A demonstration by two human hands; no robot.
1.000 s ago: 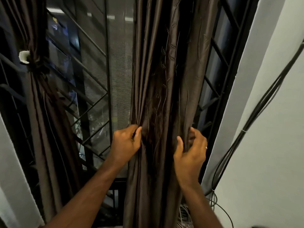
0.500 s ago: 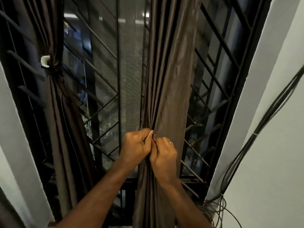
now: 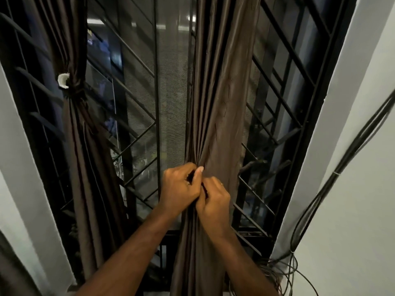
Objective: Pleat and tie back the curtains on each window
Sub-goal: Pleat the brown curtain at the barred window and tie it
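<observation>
- My left hand (image 3: 179,186) and right hand (image 3: 213,199) touch, both pinching the gathered curtain (image 3: 215,107) at the window's middle.
- Its glossy brown cloth fans into narrow pleats above my grip.
- Left, another curtain (image 3: 81,129) hangs tied.

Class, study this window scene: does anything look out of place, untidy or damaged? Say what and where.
A tangle of loose black cables lies heaped at the window's lower right corner, fed by cables sagging down the white wall. It looks untidy. Both curtains appear undamaged; the left one is tied.
</observation>
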